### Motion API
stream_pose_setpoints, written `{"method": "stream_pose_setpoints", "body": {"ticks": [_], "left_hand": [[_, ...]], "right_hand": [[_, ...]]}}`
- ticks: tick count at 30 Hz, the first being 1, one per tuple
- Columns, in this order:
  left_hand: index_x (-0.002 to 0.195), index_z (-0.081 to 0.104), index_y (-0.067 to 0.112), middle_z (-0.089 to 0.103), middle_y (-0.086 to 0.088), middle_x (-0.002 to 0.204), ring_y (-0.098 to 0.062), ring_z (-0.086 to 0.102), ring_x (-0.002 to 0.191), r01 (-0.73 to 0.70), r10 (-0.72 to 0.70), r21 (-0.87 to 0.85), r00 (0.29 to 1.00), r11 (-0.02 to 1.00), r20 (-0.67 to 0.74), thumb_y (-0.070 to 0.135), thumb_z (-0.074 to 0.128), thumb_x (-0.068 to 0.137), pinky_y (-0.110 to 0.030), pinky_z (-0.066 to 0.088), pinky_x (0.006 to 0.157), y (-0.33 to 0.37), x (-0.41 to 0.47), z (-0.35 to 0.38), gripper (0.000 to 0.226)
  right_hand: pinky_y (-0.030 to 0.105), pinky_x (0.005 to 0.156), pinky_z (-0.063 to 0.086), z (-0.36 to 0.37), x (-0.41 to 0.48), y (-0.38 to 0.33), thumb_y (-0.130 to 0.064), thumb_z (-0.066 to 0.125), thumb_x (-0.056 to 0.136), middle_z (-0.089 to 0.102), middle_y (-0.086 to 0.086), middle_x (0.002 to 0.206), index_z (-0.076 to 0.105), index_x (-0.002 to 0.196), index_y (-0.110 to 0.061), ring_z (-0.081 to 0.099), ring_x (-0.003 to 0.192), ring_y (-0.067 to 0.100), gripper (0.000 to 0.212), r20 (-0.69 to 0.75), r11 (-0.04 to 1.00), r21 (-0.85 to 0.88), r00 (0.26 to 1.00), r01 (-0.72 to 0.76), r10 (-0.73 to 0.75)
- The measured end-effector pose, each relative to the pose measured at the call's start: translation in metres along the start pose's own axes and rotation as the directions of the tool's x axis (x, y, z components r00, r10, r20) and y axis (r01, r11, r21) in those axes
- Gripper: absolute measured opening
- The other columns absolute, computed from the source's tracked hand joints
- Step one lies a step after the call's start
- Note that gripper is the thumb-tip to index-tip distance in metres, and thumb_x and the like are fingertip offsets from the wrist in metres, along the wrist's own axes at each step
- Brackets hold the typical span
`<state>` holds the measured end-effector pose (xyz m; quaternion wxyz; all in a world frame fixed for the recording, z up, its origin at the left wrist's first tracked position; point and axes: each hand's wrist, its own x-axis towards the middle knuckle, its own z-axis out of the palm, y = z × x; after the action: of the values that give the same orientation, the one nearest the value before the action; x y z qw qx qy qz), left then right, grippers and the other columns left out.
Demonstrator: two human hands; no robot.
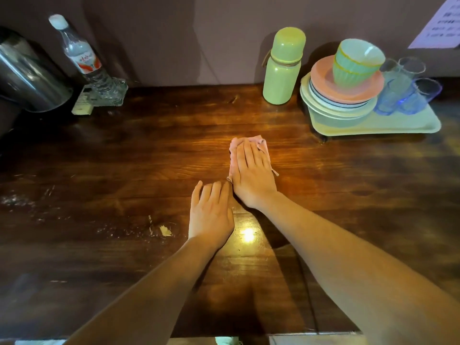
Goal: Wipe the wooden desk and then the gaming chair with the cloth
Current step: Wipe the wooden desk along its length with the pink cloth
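Observation:
A small pink cloth [258,141] lies flat on the dark wooden desk [139,155], near its middle. My right hand [251,173] presses down on the cloth with fingers together and flat, covering most of it. My left hand [211,212] rests palm-down on the bare wood just in front and to the left of it, holding nothing. White scuffs and crumbs [164,230] mark the desk to the left of my left hand. The gaming chair is not in view.
A green flask [283,68] stands at the back. Right of it a pale tray [403,123] carries stacked plates, green bowls and blue glasses. At back left are a water bottle [79,53], a glass dish and a steel kettle [27,75].

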<state>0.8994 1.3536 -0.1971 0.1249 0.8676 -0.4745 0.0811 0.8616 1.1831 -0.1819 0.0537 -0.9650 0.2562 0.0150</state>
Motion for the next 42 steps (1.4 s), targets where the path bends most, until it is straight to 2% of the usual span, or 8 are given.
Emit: {"method": "stream_pose_setpoints", "body": {"ticks": [6, 11, 17, 20, 29, 35, 38, 42], "left_hand": [[0.107, 0.065, 0.023, 0.060, 0.001, 0.112, -0.022, 0.058, 0.107, 0.058, -0.056, -0.026, 0.995, 0.998, 0.082, 0.027, 0.049, 0.097, -0.048, 0.039, 0.117, -0.014, 0.054, -0.007, 0.019], [0.115, 0.060, 0.017, 0.051, -0.004, 0.123, -0.024, 0.050, 0.113, 0.210, -0.201, -0.047, 0.968, 0.977, 0.154, 0.024, 0.051, 0.096, -0.041, 0.046, 0.106, -0.061, 0.128, 0.003, 0.022], [0.116, 0.055, 0.019, 0.050, -0.006, 0.125, -0.025, 0.049, 0.110, 0.110, -0.112, -0.069, 0.993, 0.992, -0.024, 0.023, 0.048, 0.098, -0.046, 0.048, 0.105, -0.082, 0.124, 0.032, 0.019], [0.129, 0.053, 0.020, 0.048, -0.008, 0.134, -0.027, 0.048, 0.118, 0.117, -0.118, -0.051, 0.993, 0.992, -0.028, 0.026, 0.048, 0.099, -0.048, 0.047, 0.109, -0.082, 0.126, 0.036, 0.031], [0.134, 0.059, 0.026, 0.048, 0.000, 0.114, -0.021, 0.051, 0.106, 0.117, -0.111, -0.076, 0.991, 0.990, 0.076, 0.030, 0.047, 0.099, -0.044, 0.044, 0.100, -0.096, 0.177, 0.025, 0.037], [0.140, 0.058, 0.027, 0.044, -0.003, 0.120, -0.025, 0.045, 0.110, 0.104, -0.103, -0.046, 0.994, 0.994, 0.023, 0.032, 0.048, 0.100, -0.047, 0.044, 0.099, -0.112, 0.203, 0.038, 0.041], [0.142, 0.056, 0.029, 0.045, -0.007, 0.138, -0.028, 0.044, 0.127, 0.108, -0.107, -0.056, 0.994, 0.993, 0.015, 0.034, 0.046, 0.101, -0.050, 0.043, 0.109, -0.116, 0.203, 0.046, 0.042], [0.150, 0.049, 0.032, 0.040, -0.007, 0.158, -0.029, 0.035, 0.146, 0.121, -0.119, -0.043, 0.992, 0.992, 0.040, 0.039, 0.038, 0.104, -0.053, 0.031, 0.124, -0.118, 0.208, 0.052, 0.048]], "right_hand": [[0.052, 0.130, 0.005, 0.010, -0.051, -0.007, -0.041, 0.008, 0.108, 0.000, 0.019, 0.175, -0.004, 0.167, -0.006, -0.007, 0.162, 0.034, 0.070, 0.021, 0.996, -0.002, 0.996, 0.090, -0.090], [0.049, 0.132, 0.003, 0.008, -0.054, -0.010, -0.052, 0.032, 0.105, 0.013, 0.018, 0.174, 0.005, 0.167, -0.006, 0.007, 0.162, 0.036, 0.081, 0.020, 0.998, -0.012, 0.997, 0.069, -0.069], [0.050, 0.131, 0.008, 0.001, 0.053, 0.005, -0.044, -0.002, 0.103, 0.009, 0.017, 0.175, 0.003, 0.168, -0.009, 0.003, 0.163, 0.033, 0.074, -0.001, 1.000, -0.003, 1.000, 0.031, -0.031], [0.051, 0.131, 0.011, -0.004, 0.087, 0.009, -0.048, -0.009, 0.101, 0.015, 0.017, 0.174, 0.011, 0.167, -0.008, 0.009, 0.162, 0.034, 0.080, 0.006, 1.000, -0.024, 1.000, 0.003, -0.002], [0.051, 0.130, 0.009, 0.006, 0.004, -0.011, -0.050, 0.027, 0.106, 0.004, 0.017, 0.175, -0.003, 0.167, -0.007, -0.002, 0.163, 0.034, 0.080, 0.033, 0.998, -0.025, 0.998, 0.051, -0.050], [0.051, 0.131, 0.009, -0.001, 0.079, -0.002, -0.050, 0.028, 0.104, 0.004, 0.019, 0.175, -0.005, 0.167, -0.007, -0.002, 0.163, 0.033, 0.082, 0.008, 0.999, -0.009, 0.999, 0.041, -0.041], [0.051, 0.130, 0.010, -0.008, 0.148, 0.011, -0.043, 0.011, 0.108, 0.008, 0.017, 0.175, 0.003, 0.167, -0.007, 0.003, 0.163, 0.033, 0.070, -0.019, 0.998, -0.043, 0.999, 0.038, -0.039], [0.049, 0.130, 0.009, -0.013, 0.195, 0.021, -0.039, 0.011, 0.112, 0.017, 0.014, 0.174, 0.012, 0.167, -0.009, 0.010, 0.162, 0.032, 0.063, -0.044, 0.999, -0.037, 0.999, 0.000, -0.001]]}}
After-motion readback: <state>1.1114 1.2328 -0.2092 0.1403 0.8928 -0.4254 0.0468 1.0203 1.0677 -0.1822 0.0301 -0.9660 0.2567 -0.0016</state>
